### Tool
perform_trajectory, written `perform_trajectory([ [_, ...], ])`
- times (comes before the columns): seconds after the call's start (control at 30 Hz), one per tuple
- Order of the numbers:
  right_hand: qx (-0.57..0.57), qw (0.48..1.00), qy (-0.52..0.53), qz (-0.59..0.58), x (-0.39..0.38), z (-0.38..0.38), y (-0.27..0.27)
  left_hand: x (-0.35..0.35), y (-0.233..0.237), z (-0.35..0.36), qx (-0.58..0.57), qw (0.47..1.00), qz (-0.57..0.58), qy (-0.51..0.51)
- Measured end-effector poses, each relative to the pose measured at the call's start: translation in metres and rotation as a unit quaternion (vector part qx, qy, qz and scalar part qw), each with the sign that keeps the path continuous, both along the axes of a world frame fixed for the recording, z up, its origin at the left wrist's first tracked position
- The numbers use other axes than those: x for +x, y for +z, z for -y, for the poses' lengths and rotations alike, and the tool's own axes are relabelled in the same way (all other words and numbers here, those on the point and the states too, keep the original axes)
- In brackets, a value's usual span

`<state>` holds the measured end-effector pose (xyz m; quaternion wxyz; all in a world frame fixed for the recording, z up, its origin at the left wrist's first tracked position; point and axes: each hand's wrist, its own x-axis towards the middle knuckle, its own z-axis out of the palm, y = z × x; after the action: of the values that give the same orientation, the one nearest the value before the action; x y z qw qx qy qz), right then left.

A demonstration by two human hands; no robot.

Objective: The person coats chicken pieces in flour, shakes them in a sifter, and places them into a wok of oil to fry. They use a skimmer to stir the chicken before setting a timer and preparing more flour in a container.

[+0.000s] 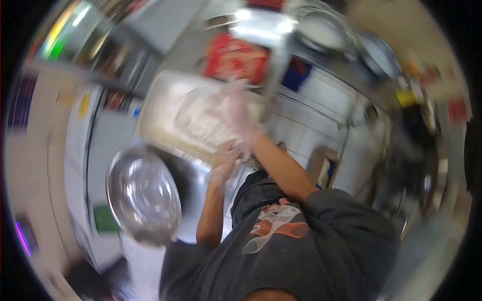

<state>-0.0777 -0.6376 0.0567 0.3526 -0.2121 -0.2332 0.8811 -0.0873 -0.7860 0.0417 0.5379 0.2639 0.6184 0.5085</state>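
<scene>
Toward the tub's (151, 113) right side: right hand (233, 108) over white powder (198, 120), left hand (228, 158) by rim; openness, grip unclear.

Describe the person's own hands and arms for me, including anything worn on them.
The left hand and right hand both seem to wear thin, see-through, loose plastic gloves with a whitish look; blur hides the finger detail. The forearms are uncovered up to the short, plain dark grey sleeves of a shirt. No watch or bracelet can be made out.
</scene>
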Motion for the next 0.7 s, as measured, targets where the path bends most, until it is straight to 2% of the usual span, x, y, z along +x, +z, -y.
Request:
perform_trajectory([
  [0.1, 0.045, 0.993, -0.091, -0.057, 0.018, -0.010, -0.003, 0.000, 0.004, -0.005, 0.044, 0.997, -0.021, -0.063],
  [0.13, 0.047, 0.987, -0.078, -0.134, 0.030, -0.025, -0.001, 0.000, -0.004, -0.006, 0.049, 0.996, -0.032, -0.073],
  [0.17, 0.032, 0.990, -0.108, -0.083, 0.048, -0.027, -0.003, 0.000, -0.012, -0.006, 0.055, 0.994, -0.043, -0.083],
  [0.2, 0.012, 0.991, -0.130, -0.036, 0.072, -0.025, 0.020, 0.009, -0.006, -0.012, 0.084, 0.994, -0.026, -0.067],
  [0.23, 0.068, 0.987, -0.145, 0.010, 0.101, -0.026, 0.020, 0.004, -0.023, -0.014, 0.106, 0.992, 0.060, -0.028],
  [0.27, 0.121, 0.980, -0.150, 0.058, 0.133, -0.021, 0.020, -0.001, -0.024, -0.014, 0.046, 0.998, 0.026, -0.040],
  [0.3, 0.171, 0.969, -0.146, 0.107, 0.159, -0.015, 0.022, -0.003, -0.039, -0.022, 0.041, 0.999, -0.005, -0.007],
  [0.33, 0.236, 0.926, -0.214, 0.203, 0.186, -0.002, 0.022, -0.020, -0.044, -0.032, 0.060, 0.987, 0.054, -0.138],
  [0.4, 0.197, 0.907, -0.204, 0.311, 0.253, 0.031, 0.004, -0.015, -0.060, -0.041, 0.102, 0.982, 0.071, -0.144],
  [0.47, 0.218, 0.834, -0.281, 0.422, 0.330, 0.090, 0.036, 0.060, -0.017, -0.048, 0.094, 0.992, -0.025, -0.084],
  [0.5, 0.124, 0.856, -0.327, 0.381, 0.365, 0.124, 0.051, 0.097, -0.003, -0.045, 0.094, 0.992, -0.073, -0.046],
  [0.53, 0.123, 0.801, -0.332, 0.482, 0.409, 0.156, 0.063, 0.111, -0.005, -0.047, 0.105, 0.983, -0.111, -0.101],
  [0.57, 0.192, 0.601, -0.456, 0.628, 0.447, 0.187, 0.025, 0.124, -0.011, -0.050, 0.117, 0.970, -0.151, -0.153],
  [0.6, 0.086, 0.562, -0.449, 0.689, 0.495, 0.225, 0.025, 0.138, -0.012, -0.052, 0.091, 0.966, -0.141, -0.194],
  [0.63, 0.032, 0.472, -0.515, 0.715, 0.544, 0.272, 0.016, 0.152, -0.014, -0.053, 0.064, 0.960, -0.133, -0.237],
  [0.67, -0.049, 0.440, -0.586, 0.679, 0.601, 0.313, -0.002, 0.166, -0.015, -0.055, 0.037, 0.951, -0.127, -0.279],
  [0.7, -0.132, 0.413, -0.696, 0.572, 0.611, 0.334, 0.067, 0.202, -0.003, -0.053, 0.013, 0.949, -0.126, -0.290],
])
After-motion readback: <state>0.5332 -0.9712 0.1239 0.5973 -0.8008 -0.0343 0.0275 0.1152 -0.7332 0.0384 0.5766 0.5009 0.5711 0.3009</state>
